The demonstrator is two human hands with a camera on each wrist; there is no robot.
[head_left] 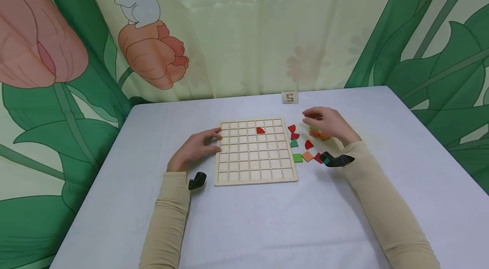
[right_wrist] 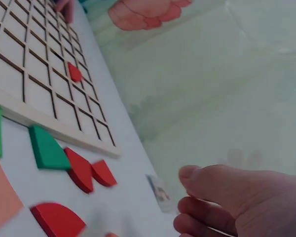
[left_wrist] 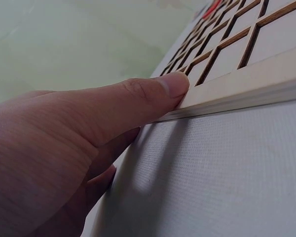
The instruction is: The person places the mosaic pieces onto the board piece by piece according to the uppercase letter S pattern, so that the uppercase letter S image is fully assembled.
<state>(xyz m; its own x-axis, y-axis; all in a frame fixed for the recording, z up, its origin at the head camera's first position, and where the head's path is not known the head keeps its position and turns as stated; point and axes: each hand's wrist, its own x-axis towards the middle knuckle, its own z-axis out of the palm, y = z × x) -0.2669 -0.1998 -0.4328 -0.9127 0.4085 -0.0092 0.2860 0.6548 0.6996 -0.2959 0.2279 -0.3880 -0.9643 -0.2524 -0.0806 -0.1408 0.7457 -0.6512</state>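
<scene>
A square wooden grid board [head_left: 254, 183] lies on the table, with one red quarter-round piece [head_left: 260, 130] in a cell of its upper part. My left hand [head_left: 196, 147] rests at the board's left edge; in the left wrist view the thumb [left_wrist: 175, 85] touches the wooden rim. Past the board's right side, my right hand [head_left: 330, 124] hovers over orange pieces [head_left: 324, 136]. Its fingers are loosely bent and nothing shows between them; part of its underside is hidden. Nearby lie red pieces [right_wrist: 59, 219], a dark green piece [right_wrist: 48, 149] and a light green piece [head_left: 298, 158].
A small patterned card [head_left: 290, 97] lies near the table's back edge. Behind the white-covered table [head_left: 237, 226] hangs a printed curtain [head_left: 244, 27] with flowers and leaves. Black wrist devices [head_left: 197, 180] sit at both cuffs.
</scene>
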